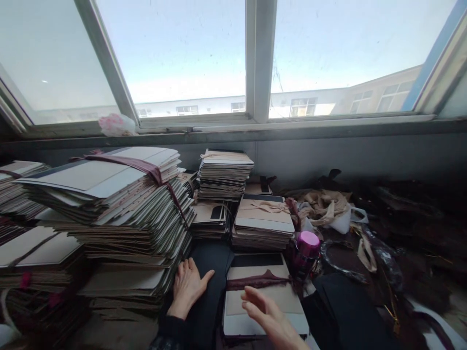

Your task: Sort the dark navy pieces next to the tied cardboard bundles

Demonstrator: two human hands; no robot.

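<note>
Tied card bundle (pixel 260 291) under open right hand (pixel 268 316); left hand (pixel 188 287) flat, empty, beside tall stack (pixel 120 218); no readable writing.

Two bare hands, left hand (pixel 188 287) with a dark, faintly patterned sleeve cuff at the wrist, right hand (pixel 268 316) ungloved, no rings or watch visible
</note>
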